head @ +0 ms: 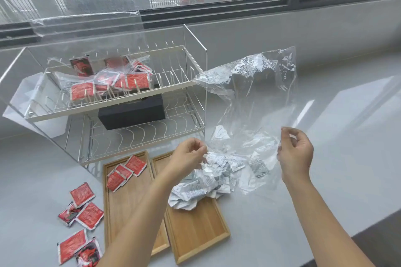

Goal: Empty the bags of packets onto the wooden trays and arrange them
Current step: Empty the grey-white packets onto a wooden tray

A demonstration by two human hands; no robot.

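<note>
The left hand (188, 154) and the right hand (296, 154) each pinch an edge of a clear plastic bag (251, 102), holding it up above the grey table (303, 191). The bag looks empty, though its crumpled upper part is hard to read through the glare. Below it, a heap of silver packets (208, 182) lies on the far end of the right wooden tray (195, 234), some spilling over its rim onto the table. Just beside it, the left wooden tray (128, 201) holds three red packets (125, 172) near its far end. More red packets (81, 206) lie scattered on the table to the left of both trays. Behind, a wire rack (112, 93) carries another bag of red packets (104, 80) on its upper shelf. The task seems about midway: one bag appears emptied, one remains full, and no packets are arranged yet.
</note>
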